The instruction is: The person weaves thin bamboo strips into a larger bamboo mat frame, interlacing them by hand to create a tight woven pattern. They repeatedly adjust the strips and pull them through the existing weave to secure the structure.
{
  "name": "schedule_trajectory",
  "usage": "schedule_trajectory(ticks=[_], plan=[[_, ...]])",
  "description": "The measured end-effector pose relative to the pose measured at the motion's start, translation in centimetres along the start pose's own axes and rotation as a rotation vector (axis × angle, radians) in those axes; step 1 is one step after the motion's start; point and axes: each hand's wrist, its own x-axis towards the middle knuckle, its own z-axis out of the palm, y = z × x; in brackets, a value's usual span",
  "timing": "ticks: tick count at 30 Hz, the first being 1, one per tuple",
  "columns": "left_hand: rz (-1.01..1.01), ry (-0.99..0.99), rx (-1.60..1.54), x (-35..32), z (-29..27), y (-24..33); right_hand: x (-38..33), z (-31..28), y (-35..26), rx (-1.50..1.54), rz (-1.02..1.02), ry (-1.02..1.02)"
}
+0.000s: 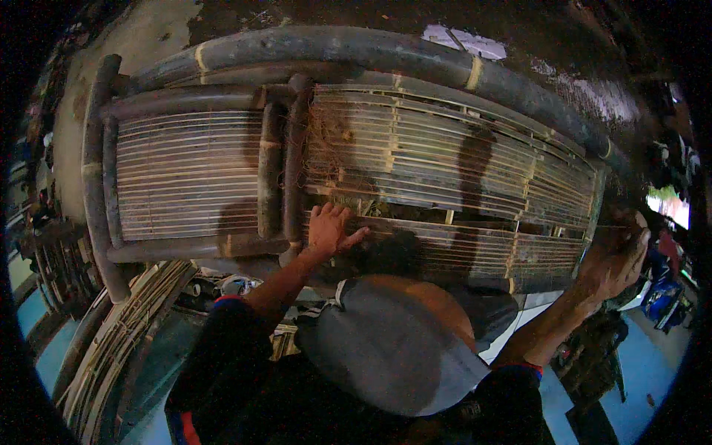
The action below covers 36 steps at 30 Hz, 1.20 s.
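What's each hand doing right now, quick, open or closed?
Left hand: open, fingers spread, at the bamboo slats.
Right hand: beside the slats' right end; too shadowed to tell whether it's open, closed or holding anything.

left fingers [327, 213] spread at bamboo slats [445, 157] | right fingers [639, 239] near slats' right end | grey cap [393, 345] lower centre

Dk gry frame [334, 46], striped tan slats [185, 175]

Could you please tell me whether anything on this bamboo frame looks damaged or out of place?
Yes: a dark gap right of the left hand interrupts the otherwise closely spaced slats, and loose brown strands tangle beside the crossbar. Whether either is damage, I can't tell.
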Motion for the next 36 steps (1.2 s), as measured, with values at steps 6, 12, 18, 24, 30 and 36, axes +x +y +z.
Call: schedule_trajectory(ticks=[6, 12, 18, 24, 30, 36], plan=[[-0.098, 0.05, -0.134, 0.2, -0.2, 0.1, 0.8, 0.1, 10.1, -0.609, -0.223, -0.239], [-0.208, 0.094, -0.329, -0.7, 1.1, -1.7, -13.5, 10.4, 9.6, -0.713, 0.243, -0.943], [-0.378, -0.061, -0.75, 0.7, -1.2, -2.1, -29.6, 16.2, 16.1, -0.1, 0.705, -1.444], [-0.366, -0.203, -0.779, 1.3, -0.8, -3.3, -32.9, 20.5, 15.1, 0.112, 1.294, -1.269], [-0.294, -0.459, -0.296, 3.2, -1.0, -1.5, -34.6, 22.4, 15.0, -0.034, 1.341, -1.103], [-0.325, -0.716, -0.347, 4.5, 0.2, -2.6, -32.9, 23.2, 12.9, 0.094, 1.554, -0.974]])
